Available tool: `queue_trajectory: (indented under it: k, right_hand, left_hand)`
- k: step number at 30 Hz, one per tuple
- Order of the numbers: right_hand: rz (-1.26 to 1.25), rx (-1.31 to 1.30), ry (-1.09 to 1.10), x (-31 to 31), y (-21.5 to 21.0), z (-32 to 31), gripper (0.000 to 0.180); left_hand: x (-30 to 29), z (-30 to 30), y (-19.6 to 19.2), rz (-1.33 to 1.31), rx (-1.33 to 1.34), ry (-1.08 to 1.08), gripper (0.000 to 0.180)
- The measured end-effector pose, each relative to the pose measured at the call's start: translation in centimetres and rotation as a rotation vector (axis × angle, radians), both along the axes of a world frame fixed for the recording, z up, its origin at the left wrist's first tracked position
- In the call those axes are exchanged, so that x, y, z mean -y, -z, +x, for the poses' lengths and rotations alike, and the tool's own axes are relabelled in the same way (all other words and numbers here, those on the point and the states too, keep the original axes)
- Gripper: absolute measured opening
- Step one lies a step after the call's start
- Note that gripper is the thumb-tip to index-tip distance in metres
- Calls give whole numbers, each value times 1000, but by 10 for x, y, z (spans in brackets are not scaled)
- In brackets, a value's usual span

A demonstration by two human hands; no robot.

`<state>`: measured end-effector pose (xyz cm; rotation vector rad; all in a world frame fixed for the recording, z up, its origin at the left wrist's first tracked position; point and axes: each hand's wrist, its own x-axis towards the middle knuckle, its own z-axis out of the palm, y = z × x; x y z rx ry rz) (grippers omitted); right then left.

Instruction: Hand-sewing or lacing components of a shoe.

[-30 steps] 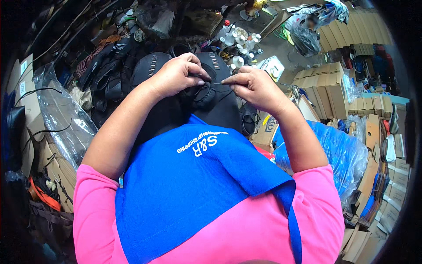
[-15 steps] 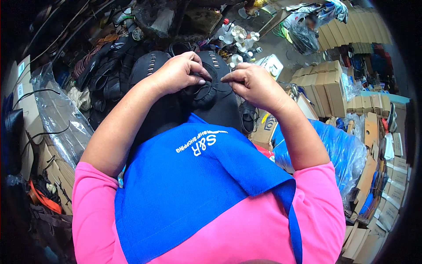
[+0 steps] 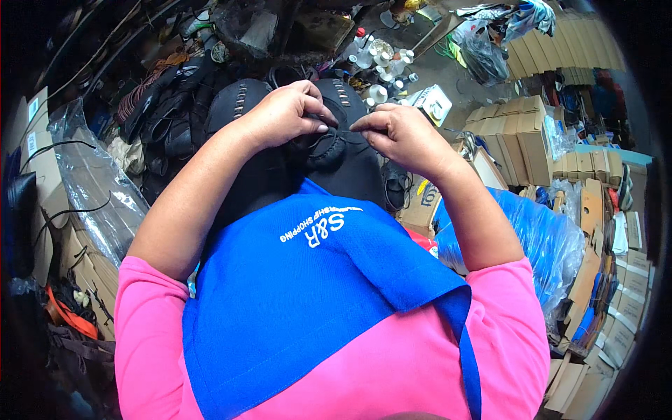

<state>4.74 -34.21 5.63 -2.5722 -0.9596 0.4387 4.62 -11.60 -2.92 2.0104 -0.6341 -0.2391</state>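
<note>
Item: black leather shoe upper [image 3: 329,150], mid-stitch; left hand [image 3: 283,115] and right hand [image 3: 399,136] pinch dark thread [image 3: 348,130], seemingly needing tightening next.

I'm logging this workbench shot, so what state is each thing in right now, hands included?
Left hand: fingers pinched shut on the black shoe piece.
Right hand: fingers pinched together at the same piece, seemingly on a thin thread.
Black shoe piece: held between both hands, over the lap.
Blue apron: worn, one corner folded over.
Cardboard boxes: stacked, closed.
Blue plastic bag: full, lying at the right.
</note>
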Motion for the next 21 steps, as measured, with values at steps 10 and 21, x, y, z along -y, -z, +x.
queue_trajectory:
  k: [10, 21]
  right_hand:
    - [-43, -11, -125, -10, -6, 17, 17]
    - [71, -507, -17, 13, 22, 39, 18]
  left_hand:
    - [1, 1, 2, -3, 9, 0, 26]
    - [3, 4, 1, 18, -18, 7, 25]
